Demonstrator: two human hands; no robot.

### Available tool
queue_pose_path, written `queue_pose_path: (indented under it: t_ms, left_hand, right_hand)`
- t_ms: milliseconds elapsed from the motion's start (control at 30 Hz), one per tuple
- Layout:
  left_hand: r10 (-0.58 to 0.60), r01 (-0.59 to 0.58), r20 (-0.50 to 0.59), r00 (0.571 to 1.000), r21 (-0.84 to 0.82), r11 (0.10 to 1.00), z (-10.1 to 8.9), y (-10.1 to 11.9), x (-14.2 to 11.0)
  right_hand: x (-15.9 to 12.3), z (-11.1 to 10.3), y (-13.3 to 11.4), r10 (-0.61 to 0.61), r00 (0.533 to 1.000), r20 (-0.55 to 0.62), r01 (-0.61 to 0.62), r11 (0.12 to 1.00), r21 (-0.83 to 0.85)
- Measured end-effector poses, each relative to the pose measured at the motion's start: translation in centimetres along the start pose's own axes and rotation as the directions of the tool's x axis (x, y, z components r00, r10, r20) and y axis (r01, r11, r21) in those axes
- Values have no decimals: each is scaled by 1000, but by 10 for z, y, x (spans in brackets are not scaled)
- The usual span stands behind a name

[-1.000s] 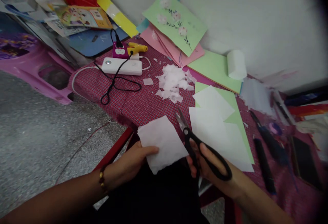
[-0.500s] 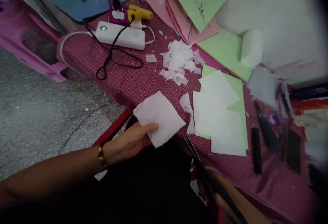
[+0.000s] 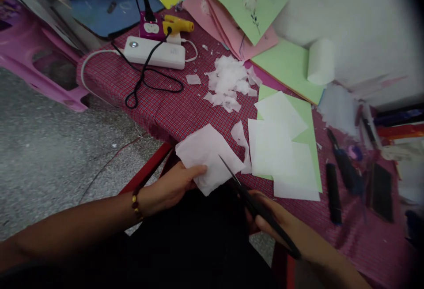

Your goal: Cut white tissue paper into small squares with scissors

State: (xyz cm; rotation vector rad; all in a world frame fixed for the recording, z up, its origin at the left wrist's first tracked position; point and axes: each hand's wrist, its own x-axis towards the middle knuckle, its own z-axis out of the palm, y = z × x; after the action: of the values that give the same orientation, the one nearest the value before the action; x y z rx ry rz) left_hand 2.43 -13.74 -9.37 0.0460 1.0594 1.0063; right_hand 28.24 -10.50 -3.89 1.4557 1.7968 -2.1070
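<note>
My left hand pinches a white square of tissue paper at its lower left corner, above my dark lap. My right hand grips black scissors by the handles; the blades point up-left and their tip lies over the right part of the tissue square. A cut-off curved tissue strip lies on the red checked tablecloth just right of the square. A bead bracelet is on my left wrist.
White paper squares lie on a light green sheet. A pile of tissue scraps, a white power bank with black cable, a yellow glue gun, a tissue roll, coloured cards and dark pens fill the table. Grey floor lies left.
The scissors have risen from low right and their blades now reach over the tissue square. One second ago they stood open at its right edge; the trimmed strip appeared on the cloth afterwards.
</note>
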Motion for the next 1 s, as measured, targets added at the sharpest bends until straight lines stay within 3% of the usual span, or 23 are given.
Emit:
queue_pose_path:
  t_ms: [433,667,800,1000]
  left_hand:
    - [-15,15,-1,1000,32,999,1,-1,3]
    - [61,-70,113,992,76,995,-7,4,-1]
    - [5,-10,88,996,58,998,-5,7,-1]
    - [-83,88,139,987,-31,996,3,7,-6]
  right_hand:
    - [1,6,-5,50,999,-16,-51,998,-41]
    - [2,5,-7,94,995,10,-94,995,-34]
    - [-1,0,-6,10,994,109,-6,999,-37]
    - [7,-2,-18,70,984,166,-67,998,-21]
